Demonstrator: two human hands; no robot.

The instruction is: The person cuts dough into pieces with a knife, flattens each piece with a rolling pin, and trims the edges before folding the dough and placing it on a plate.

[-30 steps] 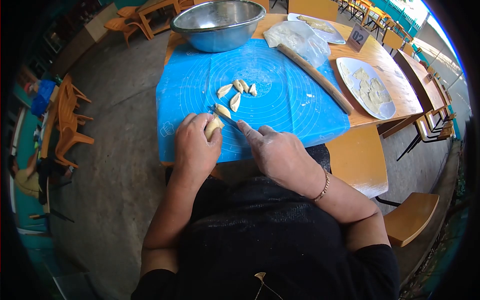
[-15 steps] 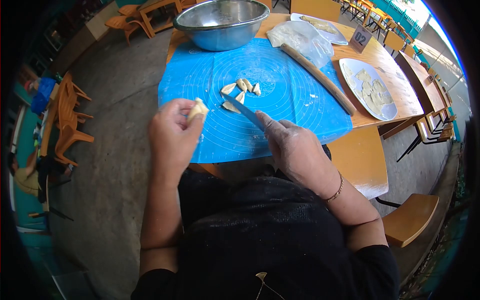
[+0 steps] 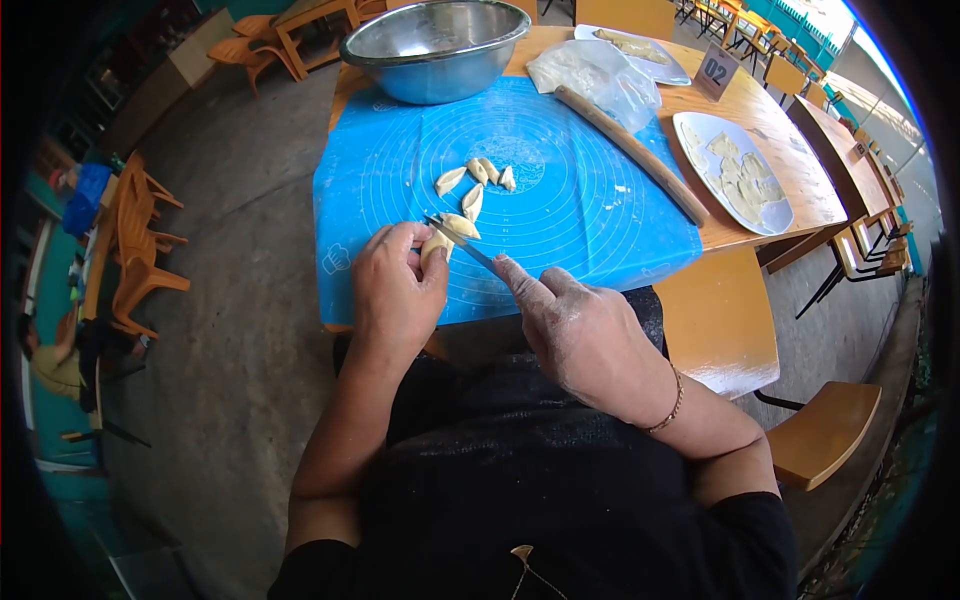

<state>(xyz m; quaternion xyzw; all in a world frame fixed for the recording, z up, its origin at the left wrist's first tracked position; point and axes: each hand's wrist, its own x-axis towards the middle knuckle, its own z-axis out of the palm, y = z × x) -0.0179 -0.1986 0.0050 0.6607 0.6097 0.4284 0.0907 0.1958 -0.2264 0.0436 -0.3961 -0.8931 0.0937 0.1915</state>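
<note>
My left hand [image 3: 400, 285] is closed on a piece of dough [image 3: 436, 243], held low over the blue mat [image 3: 580, 225]. In my right hand [image 3: 590, 325] is a knife [image 3: 478, 256], my index finger stretched along its spine. The blade's front part lies at the dough, between the held piece and another dough piece [image 3: 460, 226] just beyond it. Several cut dough pieces [image 3: 472, 201] lie farther up on the mat. Flour whitens my right hand's knuckles. The blade hides part of the held dough.
A metal bowl [image 3: 437, 70] stands at the mat's far left corner. A wooden rolling pin [image 3: 630, 155] lies along the right side, by a plastic bag [image 3: 600, 80]. Two white plates with flattened dough, the nearer plate [image 3: 780, 218] included, and a number sign [image 3: 716, 72] are on the table.
My left hand has moved right and down onto the mat with its dough, meeting the knife blade. My right hand and the knife have shifted slightly left and downward.
</note>
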